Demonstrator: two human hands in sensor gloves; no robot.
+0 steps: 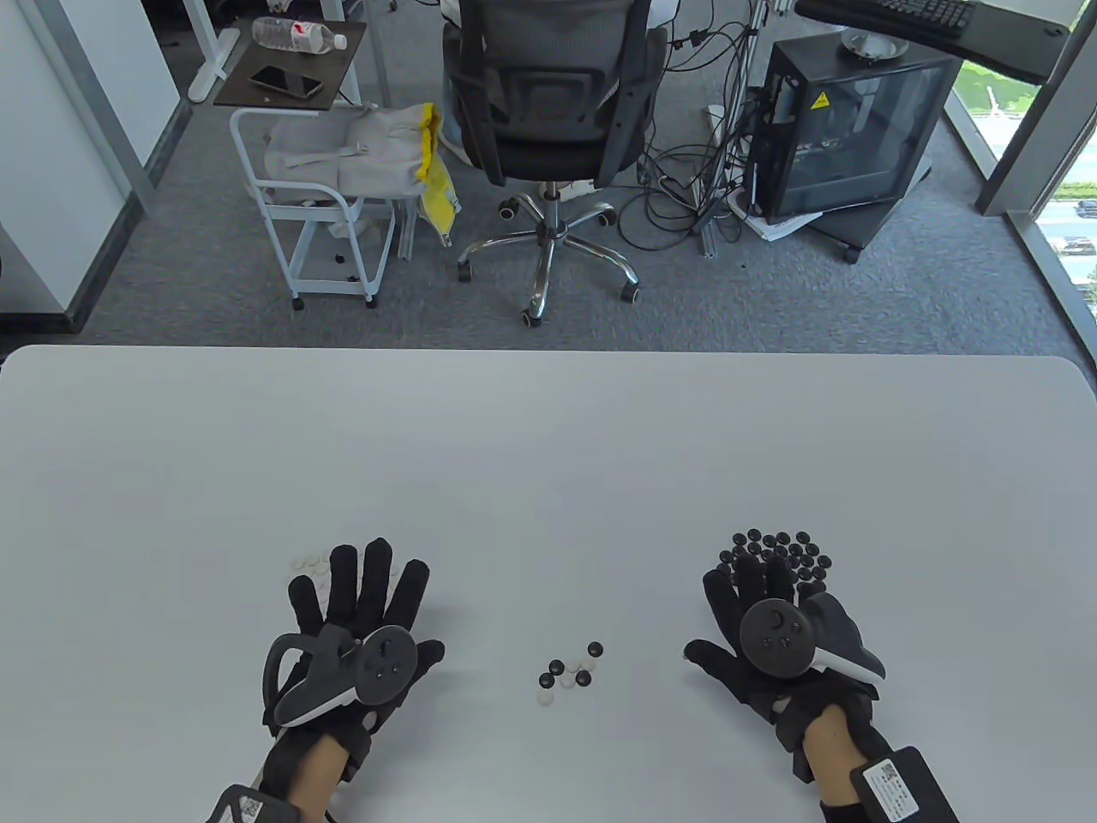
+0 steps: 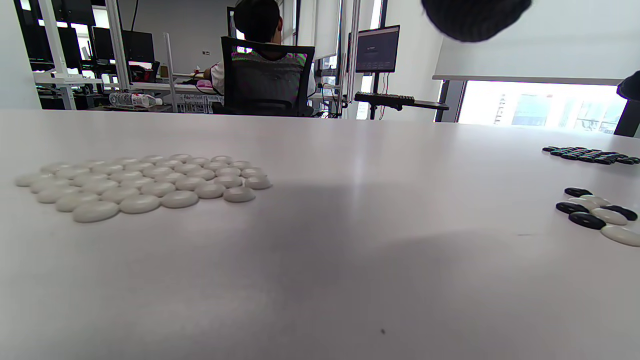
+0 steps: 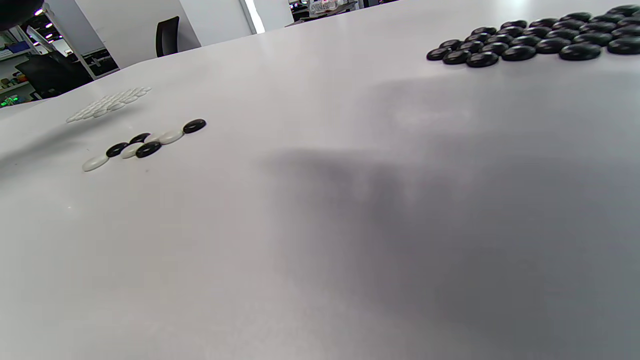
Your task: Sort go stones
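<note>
A white table bears white stones, black stones, mixed stones.
</note>
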